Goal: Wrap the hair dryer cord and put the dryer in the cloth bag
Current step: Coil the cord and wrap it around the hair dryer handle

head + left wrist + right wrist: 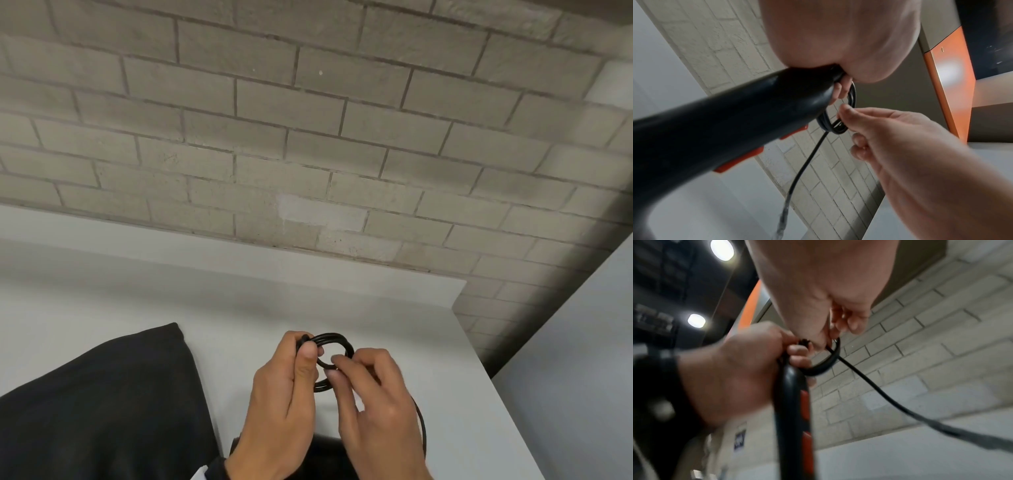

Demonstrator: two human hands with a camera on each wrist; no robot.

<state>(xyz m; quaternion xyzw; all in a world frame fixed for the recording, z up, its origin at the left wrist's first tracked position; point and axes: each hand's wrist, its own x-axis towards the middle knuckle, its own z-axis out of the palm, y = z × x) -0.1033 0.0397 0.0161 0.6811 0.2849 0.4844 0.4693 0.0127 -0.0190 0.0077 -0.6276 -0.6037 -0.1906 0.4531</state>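
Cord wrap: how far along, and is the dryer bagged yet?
Partly done: several cord loops are coiled, held with the dryer handle by the left hand. In hand: right hand pinches the coil, loose cord trailing. Left: finish wrapping, then bag; cloth bag lies flat.

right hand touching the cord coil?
Touching. Head view shows the right hand pinching the cord coil between fingers; the left wrist view shows the same pinch.

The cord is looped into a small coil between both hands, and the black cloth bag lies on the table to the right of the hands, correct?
Not quite: the bag lies to the left of the hands, as the head view shows. The rest holds: the cord is looped into a small coil, held by the left hand and the right hand over the table.
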